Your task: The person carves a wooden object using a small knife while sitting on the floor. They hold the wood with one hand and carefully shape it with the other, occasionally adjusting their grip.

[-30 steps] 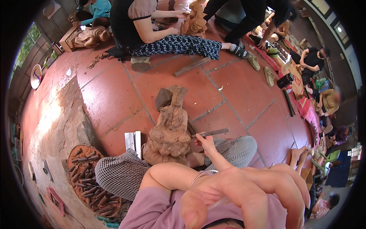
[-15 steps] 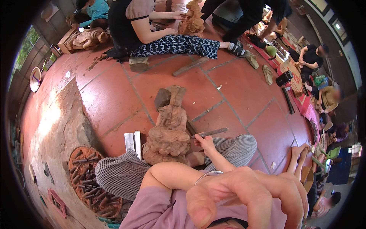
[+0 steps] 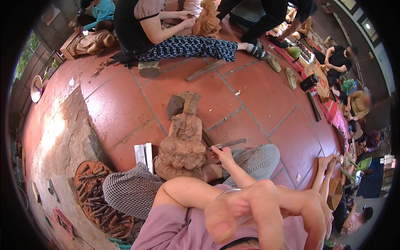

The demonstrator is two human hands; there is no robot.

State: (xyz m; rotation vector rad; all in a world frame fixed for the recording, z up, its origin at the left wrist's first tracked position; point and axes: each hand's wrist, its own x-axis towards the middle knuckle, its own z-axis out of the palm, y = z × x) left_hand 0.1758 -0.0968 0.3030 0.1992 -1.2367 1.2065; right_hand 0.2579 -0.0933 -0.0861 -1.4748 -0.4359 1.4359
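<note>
A carved wooden statue point(image 3: 182, 139), a seated figure on a petalled base, stands upright between my crossed legs. To its right, my right hand point(image 3: 221, 155) is closed around a slim, dark carving chisel point(image 3: 232, 143), which points out to the right. My left hand point(image 3: 266, 208) is raised very close to the camera, with its fingers apart and curved and nothing seen in them. It hides part of my right forearm. Behind the statue's head sits a dark block point(image 3: 175, 106). Pale flat strips point(image 3: 143, 155) lie left of the statue's base.
At my left, a round tray point(image 3: 79, 177) of several carving tools rests on a stone slab point(image 3: 50, 154). A wooden bar point(image 3: 205, 69) and sandals point(image 3: 291, 78) lie on the red tiles. Across from me, a person sits by another carving point(image 3: 207, 21); more people sit at right.
The view has shifted slightly. My left hand's fingers have moved a little apart and downward. My right hand keeps the chisel by the statue. The person opposite has brought both hands closer together.
</note>
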